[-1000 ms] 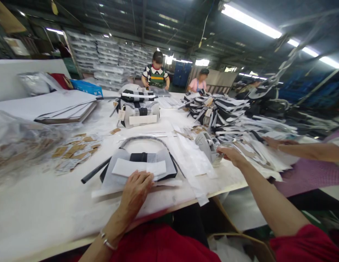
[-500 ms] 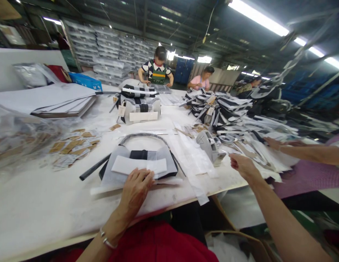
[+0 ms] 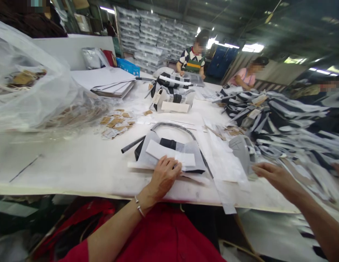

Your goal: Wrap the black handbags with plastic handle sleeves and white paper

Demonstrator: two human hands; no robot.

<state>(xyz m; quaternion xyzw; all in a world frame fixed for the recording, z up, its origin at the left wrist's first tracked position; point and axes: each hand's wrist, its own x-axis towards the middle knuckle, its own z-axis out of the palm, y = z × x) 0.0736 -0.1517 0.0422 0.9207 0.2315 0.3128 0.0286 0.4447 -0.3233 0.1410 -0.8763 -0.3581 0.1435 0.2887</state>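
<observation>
I see the bag (image 3: 168, 143) near the table's (image 3: 76, 156) front edge, left hand (image 3: 166, 174) on it, fingers bent over the white pad (image 3: 160, 148), apparently pressing rather than gripping. Uneven pressure could skew the pad or crease the wrap (image 3: 147, 154). Right hand (image 3: 277, 179): fingertips drawn together just beside the tape dispenser (image 3: 238, 149); I can't tell whether they pinch anything. A careless swing could knock that into the tissue strips (image 3: 225, 163); those, overhanging the front edge, could slide off if caught. Materials: wrap milky, translucent; pad smooth, oblong; handle (image 3: 174, 123) thin, arched towards the far edge; dispenser grey, rounded; strips filmy.
</observation>
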